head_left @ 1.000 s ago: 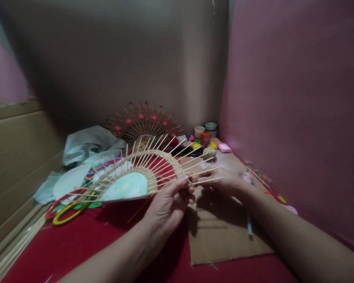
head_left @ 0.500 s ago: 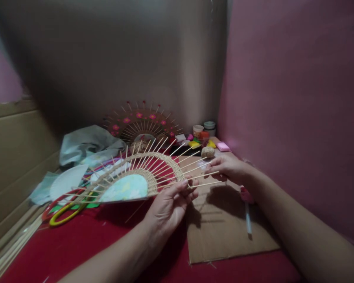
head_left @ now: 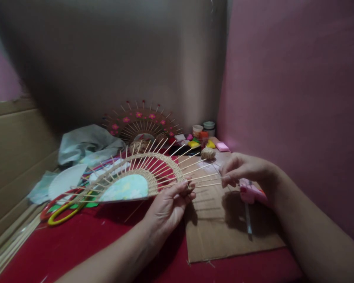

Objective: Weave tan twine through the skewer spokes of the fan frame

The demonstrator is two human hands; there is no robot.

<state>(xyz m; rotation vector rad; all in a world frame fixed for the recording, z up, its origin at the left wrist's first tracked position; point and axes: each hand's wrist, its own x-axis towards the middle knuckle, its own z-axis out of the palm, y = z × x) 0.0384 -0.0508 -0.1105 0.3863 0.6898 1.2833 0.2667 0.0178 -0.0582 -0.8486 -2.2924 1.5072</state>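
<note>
The left hand (head_left: 168, 204) pinches the fan (head_left: 129, 177) at its 3 o'clock edge, to lift it off the red cloth (head_left: 76, 236). The right hand (head_left: 244, 171) nips a stick (head_left: 206, 184) tip there, likely to steady it.

Your head-worn camera, the sole view, looks forward and down from close range over the red worktop (head_left: 76, 243), facing a corner where brown wall (head_left: 120, 59) meets pink wall (head_left: 289, 78); your left hand (head_left: 168, 208) and right hand (head_left: 244, 169) sit mid-frame.
</note>
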